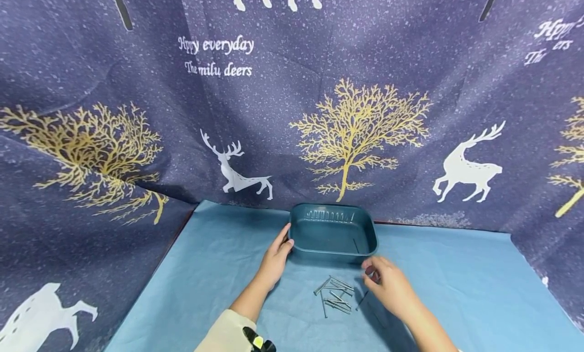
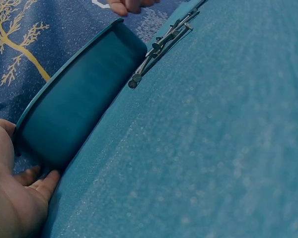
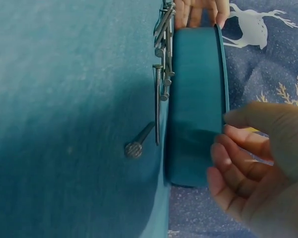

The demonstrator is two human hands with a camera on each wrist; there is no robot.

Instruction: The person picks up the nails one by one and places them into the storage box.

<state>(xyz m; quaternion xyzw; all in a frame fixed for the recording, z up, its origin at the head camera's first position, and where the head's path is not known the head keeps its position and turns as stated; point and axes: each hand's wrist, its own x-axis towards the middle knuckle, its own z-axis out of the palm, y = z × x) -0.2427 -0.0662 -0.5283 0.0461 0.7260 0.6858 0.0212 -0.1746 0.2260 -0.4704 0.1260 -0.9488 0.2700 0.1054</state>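
Note:
A dark teal plastic box (image 1: 334, 255) stands near the back of the blue cloth. My left hand (image 1: 275, 260) rests against its left end; in the left wrist view its fingers (image 2: 48, 184) touch the wall low down. By the front right corner, my right hand (image 1: 388, 286) hovers with loosely bent fingers. Its thumb and fingers (image 3: 233, 161) are beside the rim, and no object shows between them. Several metal nails (image 1: 339, 301) lie in a loose pile before the box. Apart from these, one nail (image 3: 134, 148) lies nearer the right hand. A thin dark nail-like line (image 1: 356, 245) shows inside the box.
Blue cloth (image 1: 219, 271) covers the table. Behind and left of it hangs a dark blue curtain (image 1: 274, 113) printed with deer and gold trees. A cream sleeve (image 1: 228, 331) with a black device covers the left forearm.

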